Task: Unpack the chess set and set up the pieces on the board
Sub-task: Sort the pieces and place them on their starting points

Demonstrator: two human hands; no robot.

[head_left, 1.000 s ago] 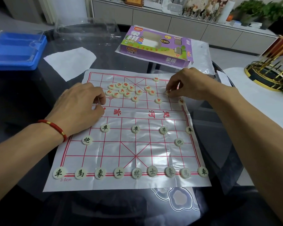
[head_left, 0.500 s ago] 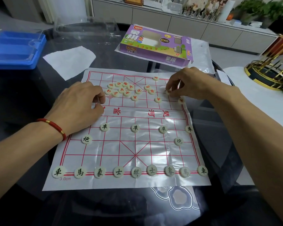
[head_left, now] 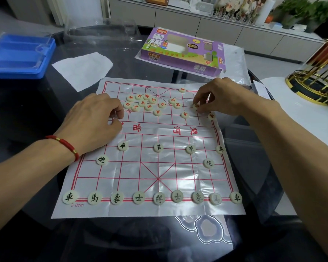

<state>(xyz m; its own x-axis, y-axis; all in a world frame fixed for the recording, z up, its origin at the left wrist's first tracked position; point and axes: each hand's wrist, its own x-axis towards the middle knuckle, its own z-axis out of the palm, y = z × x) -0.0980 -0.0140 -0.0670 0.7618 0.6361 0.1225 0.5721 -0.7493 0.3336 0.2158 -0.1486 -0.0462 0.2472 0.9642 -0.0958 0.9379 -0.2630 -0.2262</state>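
A plastic xiangqi board sheet lies on the dark glass table. Black-lettered pieces stand in order on its near half, such as the general and a cannon. Red-lettered pieces lie in a loose cluster on the far half, with three soldiers spaced along a line, one at the right edge. My right hand pinches a red piece by thumb and fingertips on the far right of the board. My left hand rests on the board's left edge with curled fingers; what they cover is hidden.
The purple chess box lies open beyond the board. A blue tray and a clear plastic lid sit at the far left, with white paper beside them. A gold wire stand is at the right.
Both hands stay almost where they were. The right hand keeps its pinch on the red piece at the same spot.
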